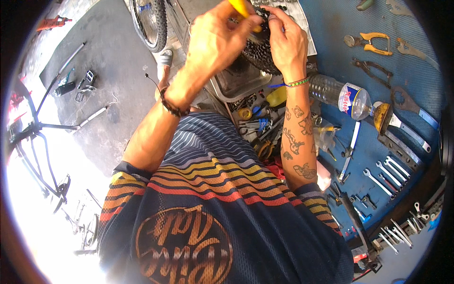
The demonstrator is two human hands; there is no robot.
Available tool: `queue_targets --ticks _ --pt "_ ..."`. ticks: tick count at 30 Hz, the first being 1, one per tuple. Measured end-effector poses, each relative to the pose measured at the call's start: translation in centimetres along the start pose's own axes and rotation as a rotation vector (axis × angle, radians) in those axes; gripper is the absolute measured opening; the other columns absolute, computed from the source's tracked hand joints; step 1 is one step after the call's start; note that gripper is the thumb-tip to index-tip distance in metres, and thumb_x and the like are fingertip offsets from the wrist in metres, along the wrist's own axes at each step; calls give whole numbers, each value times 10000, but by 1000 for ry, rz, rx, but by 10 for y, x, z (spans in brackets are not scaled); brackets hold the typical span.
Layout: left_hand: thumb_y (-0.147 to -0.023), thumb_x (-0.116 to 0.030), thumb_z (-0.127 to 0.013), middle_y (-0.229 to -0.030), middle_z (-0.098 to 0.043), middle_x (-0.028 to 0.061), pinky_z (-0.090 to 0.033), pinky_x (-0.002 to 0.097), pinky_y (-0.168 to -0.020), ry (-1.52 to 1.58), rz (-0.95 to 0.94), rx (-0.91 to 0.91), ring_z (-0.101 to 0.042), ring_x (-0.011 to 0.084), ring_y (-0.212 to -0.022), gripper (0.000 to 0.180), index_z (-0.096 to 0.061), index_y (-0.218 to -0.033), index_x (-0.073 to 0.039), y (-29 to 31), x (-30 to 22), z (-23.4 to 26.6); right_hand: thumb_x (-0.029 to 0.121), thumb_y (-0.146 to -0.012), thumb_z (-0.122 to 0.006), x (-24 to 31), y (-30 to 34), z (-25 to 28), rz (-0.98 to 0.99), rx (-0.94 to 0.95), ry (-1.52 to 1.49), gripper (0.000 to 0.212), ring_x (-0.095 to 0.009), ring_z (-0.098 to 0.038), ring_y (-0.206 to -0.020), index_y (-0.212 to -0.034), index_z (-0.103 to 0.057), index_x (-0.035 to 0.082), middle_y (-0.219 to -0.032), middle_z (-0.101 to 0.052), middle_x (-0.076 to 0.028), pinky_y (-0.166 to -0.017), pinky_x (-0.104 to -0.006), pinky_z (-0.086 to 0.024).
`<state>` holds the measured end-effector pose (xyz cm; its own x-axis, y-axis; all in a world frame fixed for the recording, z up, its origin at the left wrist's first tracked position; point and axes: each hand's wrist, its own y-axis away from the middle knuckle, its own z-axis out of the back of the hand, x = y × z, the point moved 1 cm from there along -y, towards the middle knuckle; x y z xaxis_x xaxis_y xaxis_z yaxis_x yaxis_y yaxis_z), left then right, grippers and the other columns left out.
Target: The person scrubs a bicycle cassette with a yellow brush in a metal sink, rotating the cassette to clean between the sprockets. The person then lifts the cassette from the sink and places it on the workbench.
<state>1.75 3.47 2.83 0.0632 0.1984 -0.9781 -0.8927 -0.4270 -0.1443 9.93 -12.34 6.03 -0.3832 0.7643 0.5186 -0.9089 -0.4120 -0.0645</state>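
Near the top of the view I hold a dark bicycle cassette (260, 56) of toothed sprockets over a grey metal tray. My right hand (287, 41) is closed on its right side, thumb and fingers at the upper rim. My left hand (218, 41), slightly blurred, is closed around a yellow tool (240, 7) against the cassette's near-left face. More yellow shows past the left fingertips. The tool's working end is hidden, so its kind is unclear.
The grey tray (243, 87) sits below, beside a clutter of small tools and parts (257, 123). A clear plastic bottle (331, 93) lies to the right. Pliers (373, 43) and wrenches (378, 182) hang on the blue board (331, 28). A bicycle wheel (158, 28) and a frame (35, 128) stand left.
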Motion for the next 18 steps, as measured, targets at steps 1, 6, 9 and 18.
queue_targets --ticks 1,6,9,18 --pt "-1037 -167 -741 -893 -814 167 -600 347 -681 140 21 -8 -782 218 -780 224 -716 -1092 49 0 1 0 263 -1085 -520 1 0 0 88 -50 -36 357 -437 -720 -840 -1272 -756 71 -946 -729 -272 -743 -481 -543" --pt "-1029 -197 -745 -922 -815 174 -601 358 -709 -24 31 -29 -785 231 -806 275 -725 -1090 70 -5 -4 2 233 -1082 -529 -1 -4 -1 96 -59 -48 340 -450 -742 -951 -1276 -752 66 -1007 -746 -276 -786 -471 -567" --pt "-1026 -196 -749 -911 -811 161 -596 353 -719 63 122 16 -779 231 -807 252 -728 -1086 49 -7 -10 4 228 -1084 -523 -2 -2 -1 134 -61 -105 343 -462 -737 -982 -1286 -749 68 -1052 -752 -276 -807 -477 -571" --pt "-1029 -179 -755 -927 -817 157 -613 362 -711 -37 182 -13 -780 223 -789 218 -732 -1077 32 -14 -12 1 255 -1097 -500 -5 -5 -2 62 -37 -25 358 -479 -725 -993 -1273 -742 60 -1068 -744 -291 -824 -502 -560"
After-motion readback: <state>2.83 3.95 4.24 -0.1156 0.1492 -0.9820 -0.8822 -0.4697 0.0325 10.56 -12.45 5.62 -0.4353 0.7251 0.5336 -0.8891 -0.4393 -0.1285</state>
